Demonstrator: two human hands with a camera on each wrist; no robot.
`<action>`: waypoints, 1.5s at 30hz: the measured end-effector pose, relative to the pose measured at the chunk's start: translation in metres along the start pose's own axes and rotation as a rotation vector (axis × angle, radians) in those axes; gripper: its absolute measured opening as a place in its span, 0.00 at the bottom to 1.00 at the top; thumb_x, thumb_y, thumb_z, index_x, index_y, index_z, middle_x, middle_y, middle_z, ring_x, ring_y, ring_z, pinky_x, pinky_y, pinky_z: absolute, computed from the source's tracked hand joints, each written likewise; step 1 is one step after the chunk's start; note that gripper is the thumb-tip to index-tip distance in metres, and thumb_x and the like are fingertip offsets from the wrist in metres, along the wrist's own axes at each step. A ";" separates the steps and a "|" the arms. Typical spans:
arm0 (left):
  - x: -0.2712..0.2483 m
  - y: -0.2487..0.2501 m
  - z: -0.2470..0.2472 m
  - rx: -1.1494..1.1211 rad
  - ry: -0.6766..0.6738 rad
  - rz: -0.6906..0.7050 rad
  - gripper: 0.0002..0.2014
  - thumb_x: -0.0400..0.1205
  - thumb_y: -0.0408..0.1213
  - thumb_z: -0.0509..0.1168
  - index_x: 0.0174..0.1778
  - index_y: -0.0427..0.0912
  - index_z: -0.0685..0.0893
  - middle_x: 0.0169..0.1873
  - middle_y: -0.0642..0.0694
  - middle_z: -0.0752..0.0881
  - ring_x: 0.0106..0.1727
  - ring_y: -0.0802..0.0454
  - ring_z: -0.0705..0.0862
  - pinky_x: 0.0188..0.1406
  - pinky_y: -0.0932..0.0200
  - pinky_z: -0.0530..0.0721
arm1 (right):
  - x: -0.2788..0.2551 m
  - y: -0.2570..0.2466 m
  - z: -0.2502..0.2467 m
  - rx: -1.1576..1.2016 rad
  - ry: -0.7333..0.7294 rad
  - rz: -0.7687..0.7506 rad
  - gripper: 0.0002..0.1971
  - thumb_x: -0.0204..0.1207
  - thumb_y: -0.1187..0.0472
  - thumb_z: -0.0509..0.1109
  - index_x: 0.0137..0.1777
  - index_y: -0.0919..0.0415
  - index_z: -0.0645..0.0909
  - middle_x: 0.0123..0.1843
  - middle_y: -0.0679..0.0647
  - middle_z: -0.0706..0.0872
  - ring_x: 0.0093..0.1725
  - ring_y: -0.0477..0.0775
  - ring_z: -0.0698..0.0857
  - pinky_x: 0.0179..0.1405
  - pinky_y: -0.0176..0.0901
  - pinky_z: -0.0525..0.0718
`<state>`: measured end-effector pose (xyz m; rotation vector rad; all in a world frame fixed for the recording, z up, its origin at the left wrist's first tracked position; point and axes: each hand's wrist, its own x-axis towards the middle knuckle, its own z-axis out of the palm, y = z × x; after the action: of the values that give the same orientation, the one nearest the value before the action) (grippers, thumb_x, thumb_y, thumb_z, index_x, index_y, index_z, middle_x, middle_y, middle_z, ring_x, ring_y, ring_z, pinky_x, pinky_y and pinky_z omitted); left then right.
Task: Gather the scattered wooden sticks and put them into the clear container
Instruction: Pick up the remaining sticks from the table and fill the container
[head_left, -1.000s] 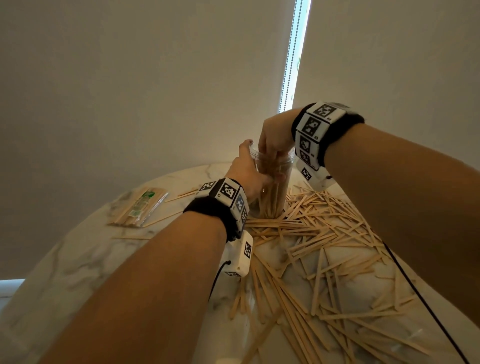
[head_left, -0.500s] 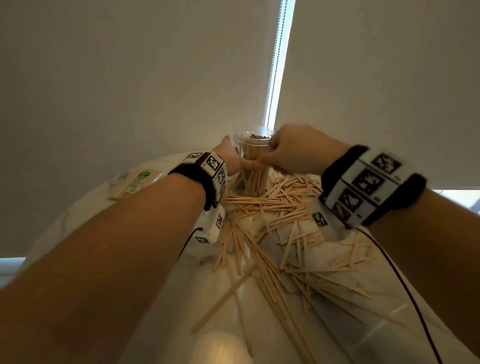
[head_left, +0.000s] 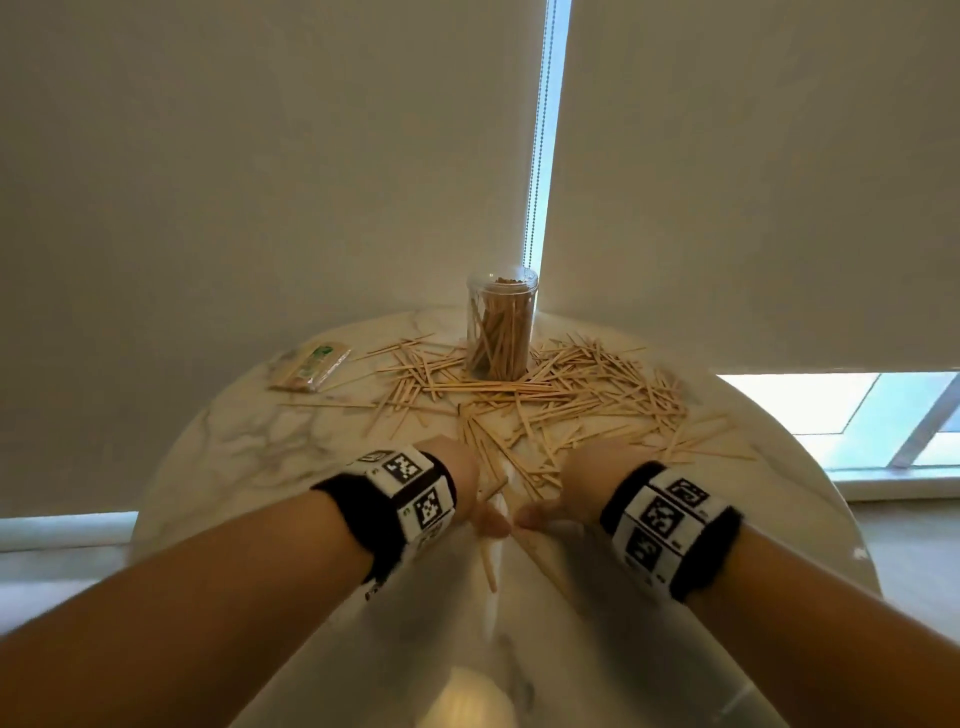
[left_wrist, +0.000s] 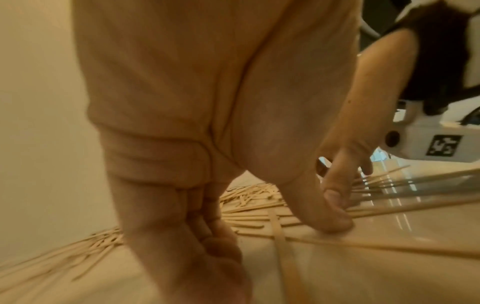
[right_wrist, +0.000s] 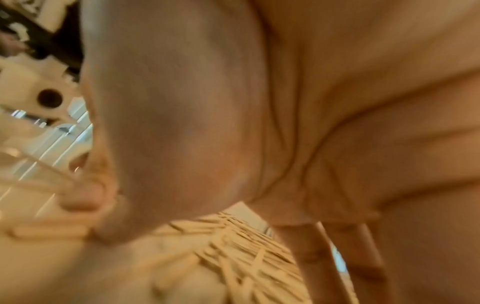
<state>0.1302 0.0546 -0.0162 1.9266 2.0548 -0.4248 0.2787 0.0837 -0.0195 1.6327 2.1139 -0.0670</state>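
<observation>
Both hands withdrawn from clear container (head_left: 501, 325) to desk's (head_left: 218, 447) near edge: left hand (head_left: 460, 480), right hand (head_left: 582, 480) spread, pressing sticks (head_left: 561, 410); next gathering begun.

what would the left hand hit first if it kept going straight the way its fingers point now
Probably the scattered wooden sticks lying just ahead of the left hand on the marble table; its fingertips already sit at the near edge of that pile. The clear container stands farther back, though depth is hard to judge.
</observation>
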 end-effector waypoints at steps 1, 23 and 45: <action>0.000 0.001 0.000 -0.012 0.008 0.014 0.27 0.72 0.66 0.74 0.43 0.41 0.85 0.35 0.47 0.85 0.44 0.48 0.85 0.50 0.54 0.86 | 0.000 -0.005 -0.002 0.012 0.024 -0.034 0.44 0.69 0.20 0.62 0.58 0.64 0.85 0.48 0.57 0.85 0.47 0.57 0.81 0.53 0.48 0.85; 0.055 -0.036 -0.011 -0.372 0.143 -0.045 0.46 0.63 0.67 0.80 0.69 0.43 0.74 0.58 0.44 0.85 0.58 0.45 0.84 0.53 0.53 0.80 | 0.007 -0.013 -0.007 0.274 0.176 -0.205 0.18 0.79 0.51 0.74 0.63 0.62 0.84 0.53 0.57 0.86 0.56 0.58 0.86 0.55 0.48 0.87; 0.102 -0.045 -0.018 -0.262 0.165 0.082 0.21 0.74 0.55 0.78 0.51 0.42 0.90 0.45 0.44 0.91 0.48 0.47 0.88 0.48 0.53 0.85 | 0.013 0.003 -0.013 0.190 0.110 -0.273 0.13 0.80 0.57 0.70 0.61 0.63 0.85 0.37 0.51 0.76 0.44 0.55 0.81 0.43 0.42 0.82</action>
<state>0.0783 0.1523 -0.0405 1.9306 2.0026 0.0235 0.2751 0.1004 -0.0126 1.4668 2.4697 -0.2790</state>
